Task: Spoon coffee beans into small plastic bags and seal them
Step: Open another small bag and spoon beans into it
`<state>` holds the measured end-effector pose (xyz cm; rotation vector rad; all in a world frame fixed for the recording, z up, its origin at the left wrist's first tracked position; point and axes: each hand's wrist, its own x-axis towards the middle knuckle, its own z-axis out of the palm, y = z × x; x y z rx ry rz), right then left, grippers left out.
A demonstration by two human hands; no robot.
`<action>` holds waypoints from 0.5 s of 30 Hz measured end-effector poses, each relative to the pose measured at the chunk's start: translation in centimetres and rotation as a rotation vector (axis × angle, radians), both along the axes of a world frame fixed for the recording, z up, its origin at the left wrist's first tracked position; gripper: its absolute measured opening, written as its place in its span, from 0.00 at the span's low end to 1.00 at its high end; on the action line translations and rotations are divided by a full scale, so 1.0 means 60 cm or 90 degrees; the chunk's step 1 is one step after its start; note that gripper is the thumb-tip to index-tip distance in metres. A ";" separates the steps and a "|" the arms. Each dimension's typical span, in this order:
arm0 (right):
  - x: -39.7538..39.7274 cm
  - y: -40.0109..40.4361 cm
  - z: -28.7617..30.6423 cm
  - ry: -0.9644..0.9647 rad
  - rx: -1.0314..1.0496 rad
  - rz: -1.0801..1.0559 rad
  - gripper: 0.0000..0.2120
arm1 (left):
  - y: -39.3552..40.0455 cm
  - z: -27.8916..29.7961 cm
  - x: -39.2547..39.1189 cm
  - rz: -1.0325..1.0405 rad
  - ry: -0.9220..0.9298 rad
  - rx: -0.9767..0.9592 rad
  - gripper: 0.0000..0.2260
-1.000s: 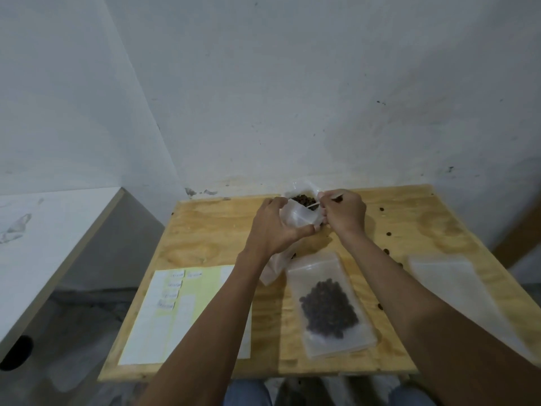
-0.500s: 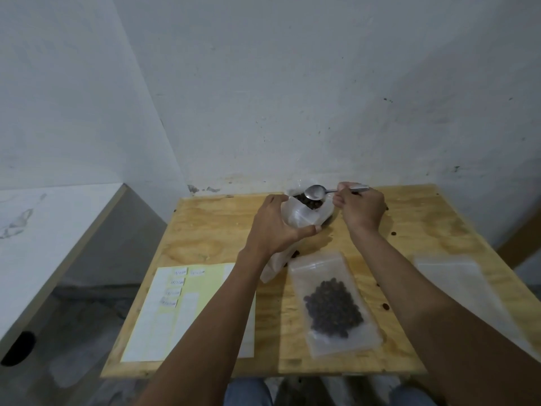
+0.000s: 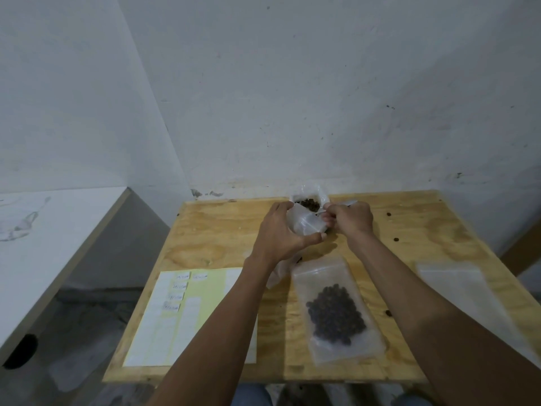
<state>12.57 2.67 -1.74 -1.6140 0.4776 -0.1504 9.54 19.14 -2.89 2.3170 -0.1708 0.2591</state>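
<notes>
My left hand [image 3: 281, 230] grips a small clear plastic bag [image 3: 304, 224] held upright above the table, its mouth facing up. Behind it stands an open bag of coffee beans [image 3: 308, 200] at the table's far edge. My right hand [image 3: 351, 219] holds a metal spoon [image 3: 345, 204] by its handle, with the bowl end hidden at the small bag's mouth. A filled flat bag of beans [image 3: 336, 312] lies on the table nearer me.
The plywood table [image 3: 222, 244] carries a yellow and white label sheet [image 3: 187, 315] at the front left and empty clear bags [image 3: 456, 288] at the right. Loose beans [image 3: 395, 239] are scattered on the right side. A white wall stands right behind.
The spoon was lifted out of the bean bag half a second ago and has now come down to the small bag's mouth. My left hand has kept hold of the bag.
</notes>
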 end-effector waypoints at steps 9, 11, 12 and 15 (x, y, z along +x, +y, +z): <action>-0.010 -0.014 0.012 -0.014 0.127 -0.094 0.03 | 0.007 0.008 -0.010 0.002 -0.003 0.020 0.46; -0.015 -0.019 0.022 -0.034 0.147 -0.100 0.03 | 0.009 0.010 -0.018 0.012 -0.007 0.033 0.48; -0.017 -0.023 0.028 -0.045 0.156 -0.101 0.04 | 0.010 0.011 -0.022 0.022 -0.012 0.041 0.49; -0.021 -0.033 0.046 -0.072 0.183 -0.089 0.04 | 0.009 0.017 -0.029 0.052 -0.035 0.072 0.51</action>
